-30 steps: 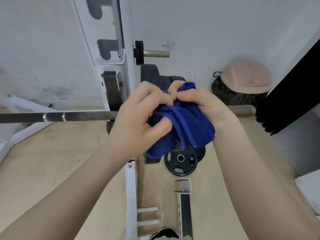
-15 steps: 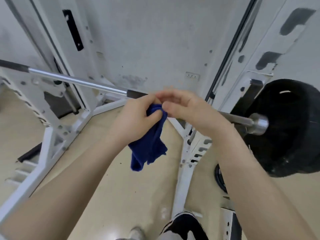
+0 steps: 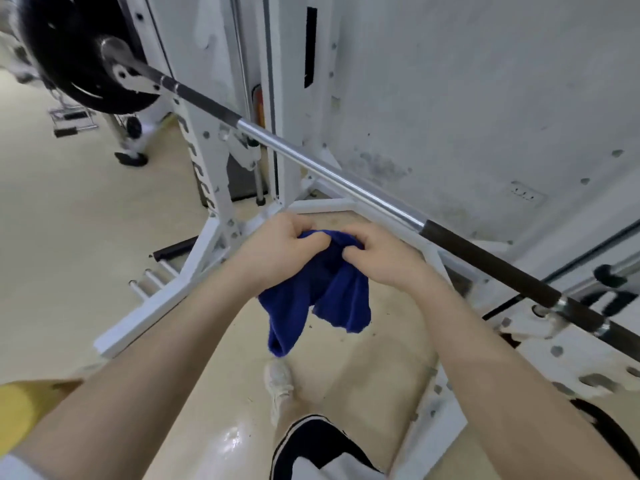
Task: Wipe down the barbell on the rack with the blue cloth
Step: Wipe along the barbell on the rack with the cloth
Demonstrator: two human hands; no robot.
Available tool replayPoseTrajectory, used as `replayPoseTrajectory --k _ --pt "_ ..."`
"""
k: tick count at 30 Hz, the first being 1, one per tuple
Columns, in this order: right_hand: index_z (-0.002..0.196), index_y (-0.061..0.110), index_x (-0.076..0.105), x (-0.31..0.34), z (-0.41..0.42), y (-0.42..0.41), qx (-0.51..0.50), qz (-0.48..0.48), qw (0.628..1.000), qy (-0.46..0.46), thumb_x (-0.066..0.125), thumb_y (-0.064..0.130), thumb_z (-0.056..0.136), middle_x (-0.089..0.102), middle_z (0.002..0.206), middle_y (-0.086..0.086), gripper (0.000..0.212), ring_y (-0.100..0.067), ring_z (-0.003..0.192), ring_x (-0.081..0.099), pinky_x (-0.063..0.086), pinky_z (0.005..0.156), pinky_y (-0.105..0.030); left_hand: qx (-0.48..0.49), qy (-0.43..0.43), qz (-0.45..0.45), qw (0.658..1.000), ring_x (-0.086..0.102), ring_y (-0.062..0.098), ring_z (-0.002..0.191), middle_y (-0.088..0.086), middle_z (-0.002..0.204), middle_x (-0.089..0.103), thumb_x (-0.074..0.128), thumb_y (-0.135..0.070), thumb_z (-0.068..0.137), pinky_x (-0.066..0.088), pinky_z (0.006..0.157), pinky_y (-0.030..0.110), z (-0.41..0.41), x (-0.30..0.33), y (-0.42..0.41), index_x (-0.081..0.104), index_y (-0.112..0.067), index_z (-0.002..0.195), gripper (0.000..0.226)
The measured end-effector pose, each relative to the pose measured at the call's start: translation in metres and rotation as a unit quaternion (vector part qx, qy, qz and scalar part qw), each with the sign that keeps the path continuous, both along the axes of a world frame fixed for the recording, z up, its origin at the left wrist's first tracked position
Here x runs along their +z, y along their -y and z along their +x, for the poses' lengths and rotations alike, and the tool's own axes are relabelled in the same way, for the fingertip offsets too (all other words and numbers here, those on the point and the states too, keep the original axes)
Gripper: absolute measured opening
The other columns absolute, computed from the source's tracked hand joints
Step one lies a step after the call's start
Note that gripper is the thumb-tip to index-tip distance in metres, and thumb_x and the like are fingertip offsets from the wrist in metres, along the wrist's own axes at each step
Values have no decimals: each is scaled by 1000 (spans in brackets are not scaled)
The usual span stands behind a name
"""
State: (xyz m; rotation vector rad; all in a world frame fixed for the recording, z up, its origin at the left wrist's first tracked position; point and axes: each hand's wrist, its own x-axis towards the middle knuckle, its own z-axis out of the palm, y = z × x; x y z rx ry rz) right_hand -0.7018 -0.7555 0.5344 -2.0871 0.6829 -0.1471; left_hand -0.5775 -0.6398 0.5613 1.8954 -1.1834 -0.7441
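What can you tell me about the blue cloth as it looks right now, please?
The blue cloth is a deep blue, soft, towel-like fabric, bunched at the top and hanging in two loose folds. The left hand and right hand both grip its gathered upper edge, close together. It hangs in the air above the floor, nearer the camera than the barbell, which it does not touch.

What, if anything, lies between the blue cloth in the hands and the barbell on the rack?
Nothing touches both: in the head view the blue cloth hangs short of the barbell, with only the white rack base and floor showing in the gap.
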Motion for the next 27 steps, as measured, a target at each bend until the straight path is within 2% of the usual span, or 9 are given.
replayPoseTrajectory --k 3,7,10,13,17,20,23,25,27 --pt "95 16 63 -5 67 18 -31 40 998 28 36 9 85 65 88 -7 29 -21 80 59 47 73 -36 9 -93 -5 996 61 28 76 18 83 68 51 -36 80 48 71 39 54 -3 15 65 -9 80 31" --pt "83 24 61 7 142 50 -52 234 969 65 42 8 90 65 83 -1 26 -20 79 58 45 71 -34 79 -169 -31 982 58 13 64 -11 55 63 57 -33 85 45 70 33 140 12 48 62 -28 53 33" --pt "95 16 63 17 191 77 -23 143 989 32 52 27 93 70 93 -7 16 -27 87 66 52 83 -43 11 -164 -12 986 57 10 58 -10 57 62 58 -29 88 44 64 29 202 24 69 59 -25 57 31" --pt "104 15 63 22 235 93 -3 98 994 -51 51 51 89 70 101 -6 41 -25 92 66 50 91 -47 -22 -171 -37 984 62 14 68 -3 70 68 58 -34 86 48 69 31 255 30 84 66 -25 66 24" --pt "102 29 56 20 269 103 52 102 991 -63 56 26 86 67 95 1 16 -17 87 64 51 80 -35 32 -223 -120 967 58 8 61 -7 64 66 53 -27 91 45 64 24 306 16 95 66 -26 64 30" --pt "107 28 50 24 292 104 -16 47 999 -13 46 4 84 65 97 3 33 -17 83 63 51 69 -30 82 -271 -131 950 62 9 65 -7 66 68 50 -27 93 49 66 24 339 2 97 68 -27 64 34" --pt "94 27 59 36 324 109 -113 29 991 58 45 4 83 67 94 4 29 -17 84 63 47 70 -27 62 -313 -90 943 62 11 71 0 74 68 49 -27 93 51 67 22 381 -5 103 66 -20 70 30" --pt "82 29 66 47 349 115 -127 -14 991 45 51 6 84 68 87 9 27 -11 82 62 46 72 -24 13 -275 -58 960 54 17 72 2 73 60 50 -30 91 43 72 31 412 -8 109 60 -20 70 25" --pt "82 27 71 64 376 125 -127 -47 991 0 56 11 86 69 86 8 22 -10 83 61 47 73 -24 -18 -263 -19 964 51 16 68 -3 68 59 47 -32 94 41 68 31 442 -14 113 57 -22 70 28"
